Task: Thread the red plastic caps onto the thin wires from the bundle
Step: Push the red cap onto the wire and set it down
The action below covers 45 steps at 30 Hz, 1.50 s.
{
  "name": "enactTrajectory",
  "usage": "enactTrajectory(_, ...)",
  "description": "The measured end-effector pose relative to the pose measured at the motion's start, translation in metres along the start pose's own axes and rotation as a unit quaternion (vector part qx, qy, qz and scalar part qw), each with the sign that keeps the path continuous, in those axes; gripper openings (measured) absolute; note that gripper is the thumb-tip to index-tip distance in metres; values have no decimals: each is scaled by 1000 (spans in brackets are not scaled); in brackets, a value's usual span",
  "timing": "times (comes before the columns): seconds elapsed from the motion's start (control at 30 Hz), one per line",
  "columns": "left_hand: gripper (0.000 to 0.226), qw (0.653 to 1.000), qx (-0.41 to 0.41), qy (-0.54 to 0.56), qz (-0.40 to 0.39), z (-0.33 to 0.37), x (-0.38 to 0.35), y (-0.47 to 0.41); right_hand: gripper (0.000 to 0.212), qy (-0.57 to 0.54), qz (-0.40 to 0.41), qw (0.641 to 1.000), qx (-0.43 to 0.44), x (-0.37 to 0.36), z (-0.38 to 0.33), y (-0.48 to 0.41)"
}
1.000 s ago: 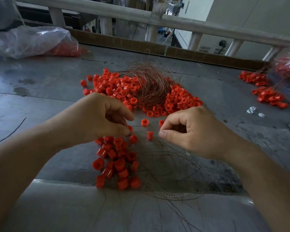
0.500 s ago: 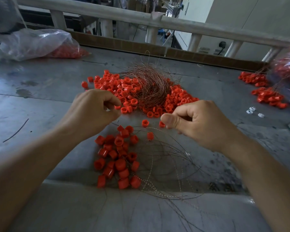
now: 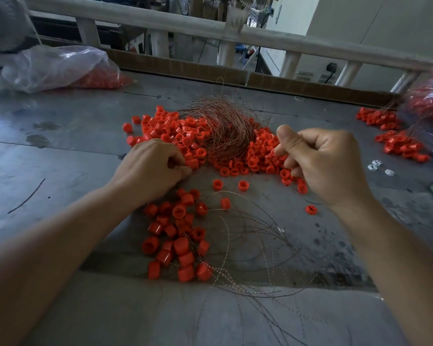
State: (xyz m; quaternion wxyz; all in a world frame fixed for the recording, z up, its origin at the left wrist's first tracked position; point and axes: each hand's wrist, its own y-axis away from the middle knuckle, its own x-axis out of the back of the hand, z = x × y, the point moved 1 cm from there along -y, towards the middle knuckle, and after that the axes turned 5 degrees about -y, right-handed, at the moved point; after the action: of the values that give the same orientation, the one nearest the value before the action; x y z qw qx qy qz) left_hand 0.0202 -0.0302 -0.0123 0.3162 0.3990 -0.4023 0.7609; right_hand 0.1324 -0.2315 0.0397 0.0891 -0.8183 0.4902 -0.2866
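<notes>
A tangled bundle of thin copper-coloured wires (image 3: 226, 131) lies on a loose pile of red plastic caps (image 3: 170, 131) in the middle of the metal table (image 3: 60, 151). My left hand (image 3: 150, 168) sits at the pile's near left edge, its curled fingertips pinching a red cap (image 3: 192, 164). My right hand (image 3: 320, 161) hovers over the pile's right side, fingers curled, thumb pressed to the forefinger on a fine wire that barely shows. Nearer me lies a cluster of caps (image 3: 178, 240) with wires (image 3: 248, 233) fanning out to the right.
A clear plastic bag (image 3: 55, 68) with red caps lies far left. More caps (image 3: 398, 143) and a bag (image 3: 430, 103) sit at the right edge, with small white pieces (image 3: 375, 166) nearby. A railing (image 3: 235, 33) and a cardboard strip (image 3: 185, 68) bound the far side.
My left hand has moved from above the near cluster forward to the pile's edge and closed on a cap. My right hand has lifted up and away to the right.
</notes>
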Motion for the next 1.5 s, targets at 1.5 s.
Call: enactTrajectory(1.5, 20, 990, -9, 142, 17, 35, 27, 25, 43, 263, -186, 937, 137, -33, 33, -9)
